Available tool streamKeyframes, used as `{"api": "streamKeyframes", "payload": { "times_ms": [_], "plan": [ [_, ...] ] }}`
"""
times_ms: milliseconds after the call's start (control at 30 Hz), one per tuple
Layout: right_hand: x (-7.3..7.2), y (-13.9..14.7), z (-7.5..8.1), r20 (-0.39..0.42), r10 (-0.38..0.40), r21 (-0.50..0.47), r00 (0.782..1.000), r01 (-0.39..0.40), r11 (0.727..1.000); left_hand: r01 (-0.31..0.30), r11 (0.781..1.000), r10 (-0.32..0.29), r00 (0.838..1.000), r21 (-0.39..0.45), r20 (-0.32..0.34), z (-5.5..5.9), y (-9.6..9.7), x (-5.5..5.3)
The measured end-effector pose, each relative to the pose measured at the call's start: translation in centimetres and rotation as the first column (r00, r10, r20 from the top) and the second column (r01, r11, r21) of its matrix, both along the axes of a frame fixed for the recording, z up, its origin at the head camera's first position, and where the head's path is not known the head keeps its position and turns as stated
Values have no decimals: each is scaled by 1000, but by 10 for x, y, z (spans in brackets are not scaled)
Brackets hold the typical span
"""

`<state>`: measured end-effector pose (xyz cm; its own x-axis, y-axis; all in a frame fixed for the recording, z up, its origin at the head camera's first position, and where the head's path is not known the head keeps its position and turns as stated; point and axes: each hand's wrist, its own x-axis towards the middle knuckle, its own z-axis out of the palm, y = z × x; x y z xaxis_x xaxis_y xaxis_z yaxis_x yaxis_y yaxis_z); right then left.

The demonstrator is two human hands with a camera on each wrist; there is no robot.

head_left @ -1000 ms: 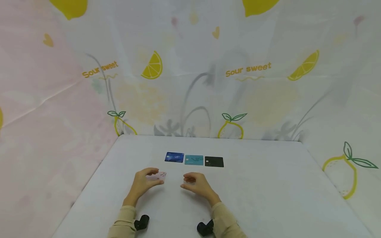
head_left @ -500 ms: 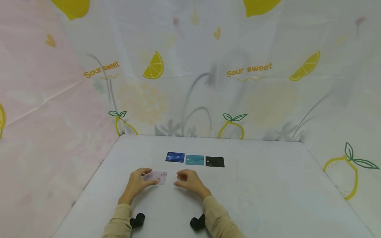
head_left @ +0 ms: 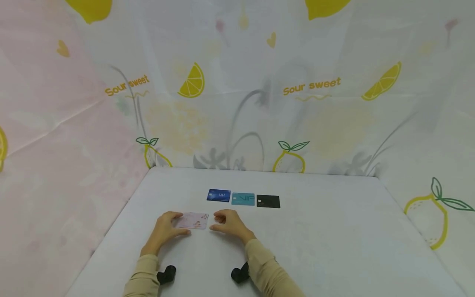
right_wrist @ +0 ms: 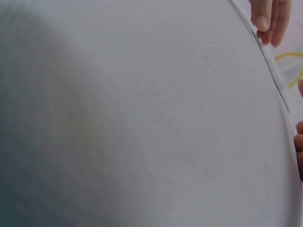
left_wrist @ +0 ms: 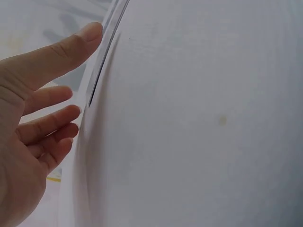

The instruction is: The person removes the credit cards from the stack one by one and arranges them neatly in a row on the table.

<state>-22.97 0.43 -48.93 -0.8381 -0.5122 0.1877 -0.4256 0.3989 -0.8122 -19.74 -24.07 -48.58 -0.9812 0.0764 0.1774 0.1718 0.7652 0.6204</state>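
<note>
At the left of the head view, a pinkish patterned cloth [head_left: 41,173] was seen hanging behind the white table [head_left: 334,239]. In the lower left of the frame, beyond a beige sleeve [head_left: 142,276], the left hand [head_left: 162,229] was held with thumb and fingers spread wide around the left end of the pink card [head_left: 194,221]; nothing was seen to be gripped, and whether the card was touched could not be told. The card was placed low in the frame, left of centre, between the two hands. Above it and slightly to the right, the blue card [head_left: 219,195] was laid in a row with the teal card [head_left: 243,199] and the black card [head_left: 268,201]. Below that row, just beside the pink card's right edge, the right hand [head_left: 232,225] was held loosely curved, thumb parted from fingers, with nothing seen to be held.
</note>
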Motion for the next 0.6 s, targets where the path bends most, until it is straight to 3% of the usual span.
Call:
{"api": "streamKeyframes", "payload": {
  "times_ms": [367, 600],
  "plan": [
    [-2, -19, -1, 10, -1, 129, 1000, 0, 992, 30, 997, -29, 999, -75, 14, 0, -4, 5],
    [-2, -31, -2, -38, 14, 216, 999, -6, 976, 48, 995, -50, 999, -92, -14, 0, -3, 5]
  ]
}}
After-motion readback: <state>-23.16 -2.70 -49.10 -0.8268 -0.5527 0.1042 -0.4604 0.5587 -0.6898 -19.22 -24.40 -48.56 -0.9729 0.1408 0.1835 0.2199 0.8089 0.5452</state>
